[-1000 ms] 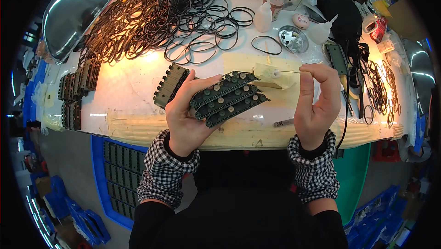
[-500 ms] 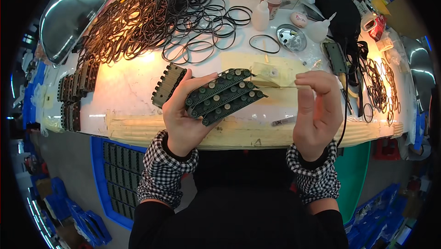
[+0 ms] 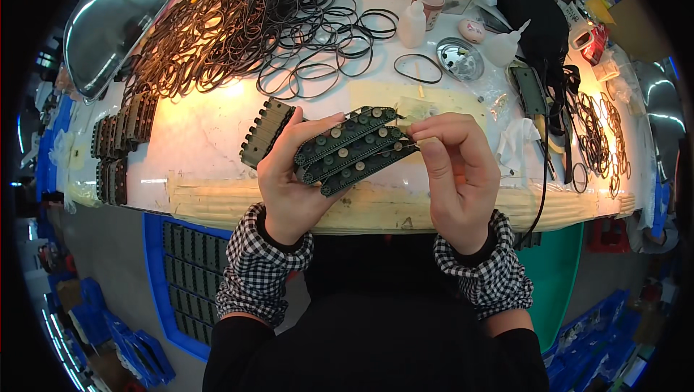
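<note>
My left hand [image 3: 293,175] grips a stack of three dark green toy track frames [image 3: 354,150] with rows of small tan wheels, held tilted over the table's front edge. My right hand [image 3: 455,168] pinches its fingertips against the right end of the stack; whatever small thing it holds is hidden by the fingers. Another green track part [image 3: 266,130] lies on the table just left of my left thumb.
A big heap of black rubber bands [image 3: 238,27] covers the back of the white table [image 3: 195,139]. More green track parts [image 3: 119,143] are stacked at the left. Squeeze bottles [image 3: 413,23], a metal dish [image 3: 460,59] and a single band [image 3: 418,68] stand behind. A blue tray [image 3: 181,276] of parts sits below left.
My right hand has moved left from beside the stack and now touches its right end. The left hand has kept the stack, tilting it slightly.
</note>
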Action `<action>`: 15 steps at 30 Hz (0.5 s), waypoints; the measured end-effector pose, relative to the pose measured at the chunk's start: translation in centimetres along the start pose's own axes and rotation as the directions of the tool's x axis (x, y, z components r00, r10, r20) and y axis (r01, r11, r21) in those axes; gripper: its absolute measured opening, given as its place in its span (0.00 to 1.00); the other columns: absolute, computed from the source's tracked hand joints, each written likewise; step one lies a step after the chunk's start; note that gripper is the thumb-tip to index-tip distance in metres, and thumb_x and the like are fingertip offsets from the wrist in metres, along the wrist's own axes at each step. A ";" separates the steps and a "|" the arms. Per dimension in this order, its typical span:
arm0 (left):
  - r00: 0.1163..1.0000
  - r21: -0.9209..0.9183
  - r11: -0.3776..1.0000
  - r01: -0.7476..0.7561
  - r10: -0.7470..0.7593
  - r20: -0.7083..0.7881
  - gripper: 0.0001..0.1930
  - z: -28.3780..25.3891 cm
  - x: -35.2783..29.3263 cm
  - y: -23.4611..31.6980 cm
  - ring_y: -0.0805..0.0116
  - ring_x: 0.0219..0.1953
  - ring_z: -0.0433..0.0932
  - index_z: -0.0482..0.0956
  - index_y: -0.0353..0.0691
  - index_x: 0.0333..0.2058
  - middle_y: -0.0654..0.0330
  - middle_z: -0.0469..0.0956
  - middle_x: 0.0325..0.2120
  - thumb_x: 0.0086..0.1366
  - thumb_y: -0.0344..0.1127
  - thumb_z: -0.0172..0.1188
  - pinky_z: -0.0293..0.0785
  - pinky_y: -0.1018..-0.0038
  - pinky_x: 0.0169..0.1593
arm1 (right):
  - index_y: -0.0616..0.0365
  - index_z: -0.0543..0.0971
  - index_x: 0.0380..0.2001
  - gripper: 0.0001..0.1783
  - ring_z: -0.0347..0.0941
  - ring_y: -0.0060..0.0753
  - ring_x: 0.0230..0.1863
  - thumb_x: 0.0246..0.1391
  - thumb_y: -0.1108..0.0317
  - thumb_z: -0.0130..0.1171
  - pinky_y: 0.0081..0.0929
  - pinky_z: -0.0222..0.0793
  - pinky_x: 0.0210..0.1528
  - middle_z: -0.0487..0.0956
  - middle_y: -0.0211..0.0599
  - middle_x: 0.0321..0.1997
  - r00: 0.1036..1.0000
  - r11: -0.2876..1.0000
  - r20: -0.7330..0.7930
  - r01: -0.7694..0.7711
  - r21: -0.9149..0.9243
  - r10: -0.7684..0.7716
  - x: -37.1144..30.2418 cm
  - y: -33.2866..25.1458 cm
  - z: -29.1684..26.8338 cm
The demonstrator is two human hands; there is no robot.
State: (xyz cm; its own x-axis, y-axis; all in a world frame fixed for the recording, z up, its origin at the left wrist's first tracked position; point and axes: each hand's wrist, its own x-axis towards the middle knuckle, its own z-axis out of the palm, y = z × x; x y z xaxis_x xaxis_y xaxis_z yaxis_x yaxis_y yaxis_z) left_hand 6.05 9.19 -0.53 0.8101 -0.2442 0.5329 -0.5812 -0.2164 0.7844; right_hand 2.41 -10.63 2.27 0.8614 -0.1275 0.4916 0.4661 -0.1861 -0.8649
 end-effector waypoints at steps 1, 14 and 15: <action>1.000 -0.001 1.000 0.002 -0.002 0.001 0.27 0.0 0.0 0.0 0.71 0.44 0.82 0.76 0.37 0.49 0.61 0.85 0.38 0.50 0.33 0.75 0.49 0.57 0.70 | 0.65 0.76 0.34 0.02 0.75 0.32 0.39 0.59 0.77 0.57 0.25 0.71 0.43 0.78 0.40 0.37 1.000 1.000 -0.005 0.008 -0.023 -0.008 0.0 0.0 0.0; 1.000 0.006 1.000 -0.006 0.006 -0.003 0.28 -0.1 -0.2 -0.2 0.71 0.43 0.82 0.76 0.38 0.50 0.62 0.84 0.38 0.49 0.33 0.76 0.50 0.56 0.70 | 0.63 0.75 0.33 0.02 0.73 0.39 0.37 0.56 0.78 0.58 0.30 0.70 0.40 0.76 0.39 0.37 0.954 0.883 -0.141 0.181 -0.434 -0.265 1.3 1.7 -2.7; 1.000 0.002 1.000 -0.010 0.010 -0.006 0.28 0.0 -0.1 -0.2 0.71 0.43 0.82 0.76 0.38 0.49 0.62 0.84 0.37 0.49 0.33 0.76 0.50 0.56 0.70 | 0.63 0.75 0.33 0.03 0.73 0.40 0.38 0.55 0.78 0.58 0.31 0.69 0.40 0.76 0.39 0.36 0.950 0.809 -0.081 0.211 -0.549 -0.302 1.6 1.7 -3.1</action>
State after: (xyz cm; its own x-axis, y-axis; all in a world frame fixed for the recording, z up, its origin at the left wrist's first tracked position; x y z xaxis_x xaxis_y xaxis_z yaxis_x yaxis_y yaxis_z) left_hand 6.07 9.26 -0.74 0.8049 -0.2410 0.5422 -0.5891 -0.2158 0.7787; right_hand 3.91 -14.16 1.87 0.6609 -0.1436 0.7366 0.4476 -0.7125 -0.5404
